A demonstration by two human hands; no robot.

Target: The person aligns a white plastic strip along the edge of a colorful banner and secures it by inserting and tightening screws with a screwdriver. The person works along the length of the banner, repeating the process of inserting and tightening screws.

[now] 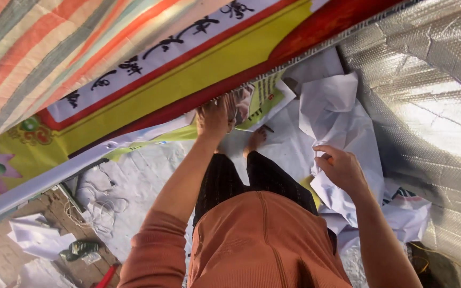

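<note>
My left hand (214,118) reaches forward and grips the lower edge of a large hanging banner (188,69) with yellow, red and white bands and dark brush characters. My right hand (341,169) is closed around a small orange thing, pressed against crumpled white paper sheeting (331,109) at the right. Below I see my orange top, dark trousers and a bare foot (255,140) standing on white sheeting on the floor.
A silver bubble-foil sheet (428,106) covers the right side. A striped fabric (38,42) hangs at top left. Brick floor at lower left holds loose white papers (33,234), tangled cords (100,210), a dark shoe (81,248) and a red object (106,274).
</note>
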